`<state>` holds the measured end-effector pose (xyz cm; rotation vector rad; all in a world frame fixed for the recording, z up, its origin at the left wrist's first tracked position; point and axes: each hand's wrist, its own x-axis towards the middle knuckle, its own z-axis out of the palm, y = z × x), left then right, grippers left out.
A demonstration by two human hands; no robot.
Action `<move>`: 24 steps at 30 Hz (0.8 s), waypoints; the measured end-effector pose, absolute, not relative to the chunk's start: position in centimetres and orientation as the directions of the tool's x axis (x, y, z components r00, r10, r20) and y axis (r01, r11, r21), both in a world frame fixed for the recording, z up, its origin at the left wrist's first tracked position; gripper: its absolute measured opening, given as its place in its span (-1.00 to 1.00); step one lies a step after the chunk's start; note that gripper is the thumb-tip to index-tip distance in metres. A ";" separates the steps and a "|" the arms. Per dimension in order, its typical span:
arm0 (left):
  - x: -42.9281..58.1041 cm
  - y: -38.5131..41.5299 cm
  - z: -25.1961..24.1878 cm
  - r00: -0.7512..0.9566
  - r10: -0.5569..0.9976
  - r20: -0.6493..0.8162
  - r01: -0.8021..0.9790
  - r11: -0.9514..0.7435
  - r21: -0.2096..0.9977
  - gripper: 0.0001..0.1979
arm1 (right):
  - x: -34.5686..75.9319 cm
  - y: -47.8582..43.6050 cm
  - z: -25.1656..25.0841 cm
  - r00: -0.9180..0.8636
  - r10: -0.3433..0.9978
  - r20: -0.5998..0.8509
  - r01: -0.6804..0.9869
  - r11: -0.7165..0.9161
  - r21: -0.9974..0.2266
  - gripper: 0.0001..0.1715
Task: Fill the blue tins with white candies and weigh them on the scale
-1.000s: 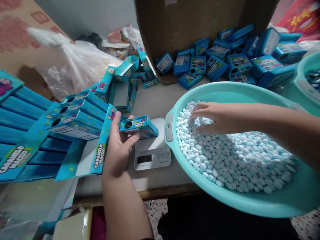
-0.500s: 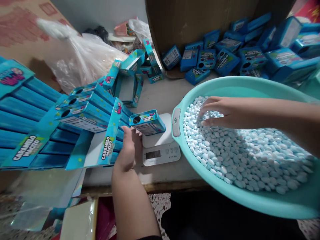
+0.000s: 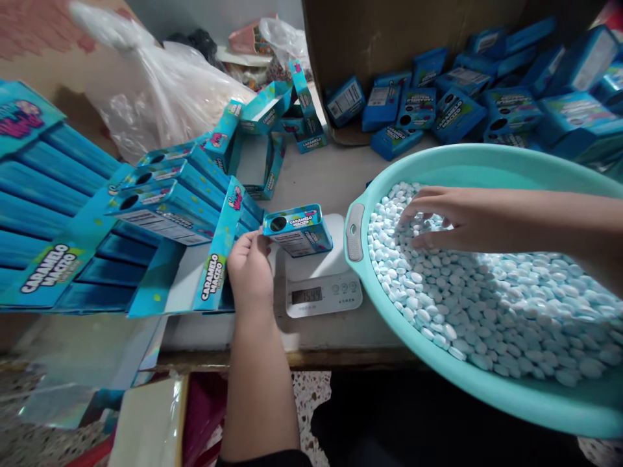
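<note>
A blue candy box (image 3: 298,232) rests on the white digital scale (image 3: 324,295), whose display shows dark digits. My left hand (image 3: 250,269) pinches the left end of this box with its thumb and fingers. On the right stands an oval turquoise tub (image 3: 418,347) full of small pale blue and white candies (image 3: 467,311). Inside it, my right hand (image 3: 433,217) has its fingers curved and apart, the tips down among the candies at the left side. Whether any candies are under its fingers is hidden.
At left, a display carton (image 3: 209,275) holds upright candy boxes beside another packed carton (image 3: 53,275). Empty folded cartons (image 3: 260,155) lie behind the scale. Several blue boxes (image 3: 450,113) fill a brown cardboard box (image 3: 360,39) at the back. A clear plastic bag (image 3: 180,91) sits back left.
My left hand has closed its fingers on the box's left end. Digits now show on the scale's display. My right hand stays among the candies. The view has shifted slightly.
</note>
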<state>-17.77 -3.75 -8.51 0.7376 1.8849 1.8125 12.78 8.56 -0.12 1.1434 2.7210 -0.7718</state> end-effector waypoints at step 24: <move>-18.2 -3.9 -9.3 -0.748 0.658 -0.082 0.416 0.563 0.714 -0.71 | 13.6 10.9 -1.2 -0.745 0.596 -0.299 0.666 0.656 -0.354 -0.77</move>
